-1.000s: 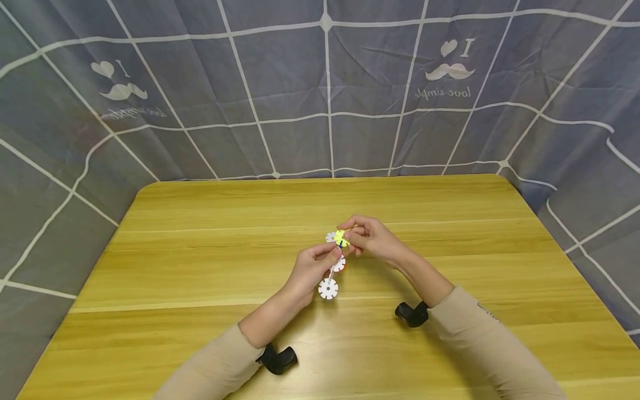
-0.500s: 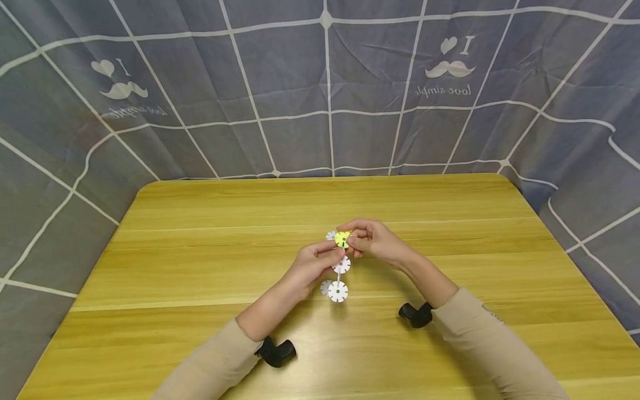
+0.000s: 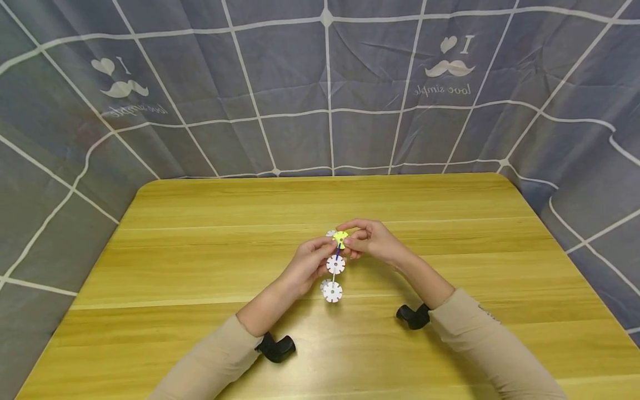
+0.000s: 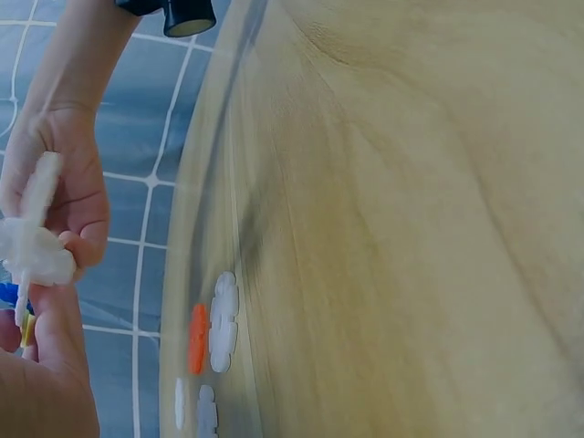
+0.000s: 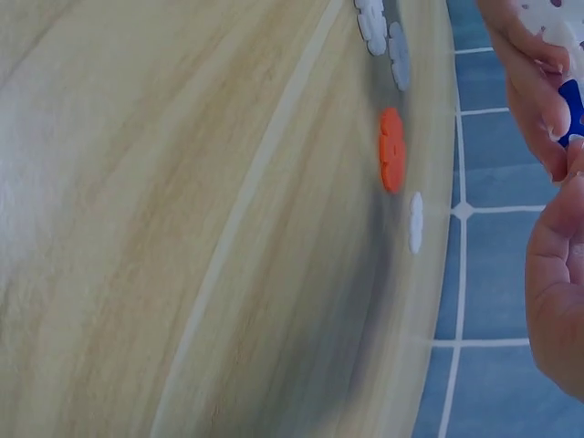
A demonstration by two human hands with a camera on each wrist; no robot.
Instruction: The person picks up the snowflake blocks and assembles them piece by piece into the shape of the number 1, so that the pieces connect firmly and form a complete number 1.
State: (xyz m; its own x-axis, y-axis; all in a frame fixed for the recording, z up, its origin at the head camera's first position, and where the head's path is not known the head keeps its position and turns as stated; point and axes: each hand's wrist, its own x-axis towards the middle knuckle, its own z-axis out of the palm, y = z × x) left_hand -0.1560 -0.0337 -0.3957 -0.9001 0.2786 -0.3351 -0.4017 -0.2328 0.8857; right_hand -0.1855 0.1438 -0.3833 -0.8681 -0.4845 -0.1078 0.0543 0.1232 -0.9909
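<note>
A chain of slotted snowflake discs hangs between my hands in the head view. At its top is a yellow disc (image 3: 340, 239), with a blue disc (image 3: 338, 253) seen edge-on below it. Under these come a white disc (image 3: 335, 264), a thin white disc (image 3: 334, 276) edge-on, and a lower white disc (image 3: 332, 292). My left hand (image 3: 306, 265) pinches the chain at the yellow disc's left side. From the right, my right hand (image 3: 374, 243) pinches the same yellow disc between thumb and fingers. The fingers partly cover the joint between yellow and blue.
On the wooden table (image 3: 200, 250) lie an orange disc (image 5: 391, 151) and several loose white discs (image 4: 223, 321); the hands and chain hide the orange one in the head view. A grey checked curtain (image 3: 295, 139) surrounds the table. Black wrist mounts (image 3: 277, 349) jut from both forearms.
The chain's lower end swung right, then slightly back left. My left fingers have shifted up to the yellow disc, leaving more of the blue disc showing. The right hand stays nearly in place.
</note>
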